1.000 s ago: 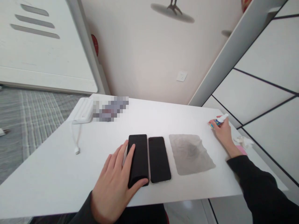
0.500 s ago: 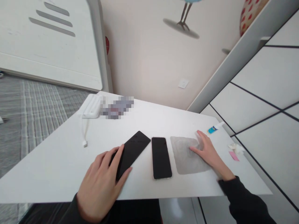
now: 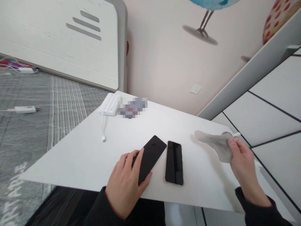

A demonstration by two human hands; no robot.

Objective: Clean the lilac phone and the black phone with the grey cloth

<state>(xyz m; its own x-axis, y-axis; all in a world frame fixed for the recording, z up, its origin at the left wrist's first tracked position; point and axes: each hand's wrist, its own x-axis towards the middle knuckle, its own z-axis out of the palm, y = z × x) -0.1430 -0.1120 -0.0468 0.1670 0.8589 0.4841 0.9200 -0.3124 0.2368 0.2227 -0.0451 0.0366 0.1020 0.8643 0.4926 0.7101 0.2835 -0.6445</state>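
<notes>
My left hand (image 3: 128, 179) is closed around the lower part of a black smartphone (image 3: 152, 153), thumb along one long edge and fingers along the other. That phone lies slanted on the white table. Beside it rests a second smartphone (image 3: 174, 163) with a dark screen and a clear case; neither hand touches it. On the right, my right hand (image 3: 243, 160) pinches a thin grey cloth (image 3: 218, 144) between thumb and fingers. The cloth is lifted off the tabletop and hangs folded toward the left, casting a shadow.
At the table's (image 3: 77, 157) back left stands a white power bank (image 3: 111, 105) with a short cable (image 3: 103, 125). Next to it is a pixelated item (image 3: 133, 108). A charger with a cable (image 3: 25, 109) lies on the grey rug at left. White panels border the right side.
My right hand has closed on the grey cloth and raised it from the table. My left hand stays on the black smartphone. The view has shifted left.
</notes>
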